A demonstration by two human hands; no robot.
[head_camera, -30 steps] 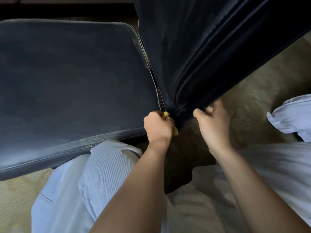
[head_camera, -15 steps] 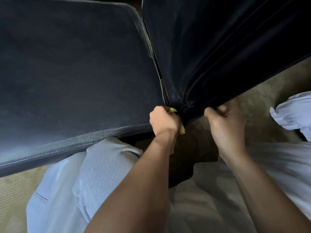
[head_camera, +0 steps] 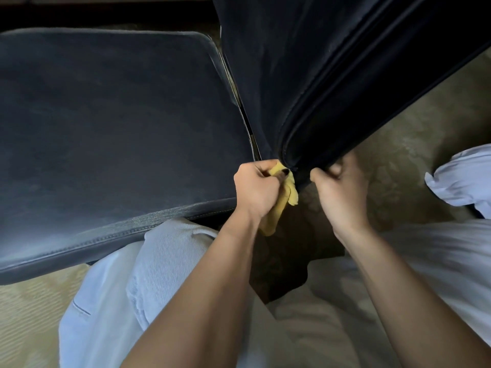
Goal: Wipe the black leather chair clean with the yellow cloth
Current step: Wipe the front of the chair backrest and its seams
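The black leather chair fills the upper view: its flat seat [head_camera: 119,123] lies on the left and its backrest [head_camera: 313,75] rises on the right. My left hand [head_camera: 256,189] grips the yellow cloth [head_camera: 285,197] and holds it against the backrest's lower corner, where seat and back meet. A tail of cloth hangs below my fist. My right hand [head_camera: 341,192] grips the backrest's bottom edge just to the right of that corner.
My knee in light blue trousers [head_camera: 159,274] sits under the seat's front edge. Patterned beige carpet [head_camera: 414,134] lies to the right and at lower left. A white cloth or garment [head_camera: 462,179] lies at the right edge.
My left hand has drawn back slightly from the corner, so more of the yellow cloth shows below the fist. My right hand keeps its hold on the backrest edge.
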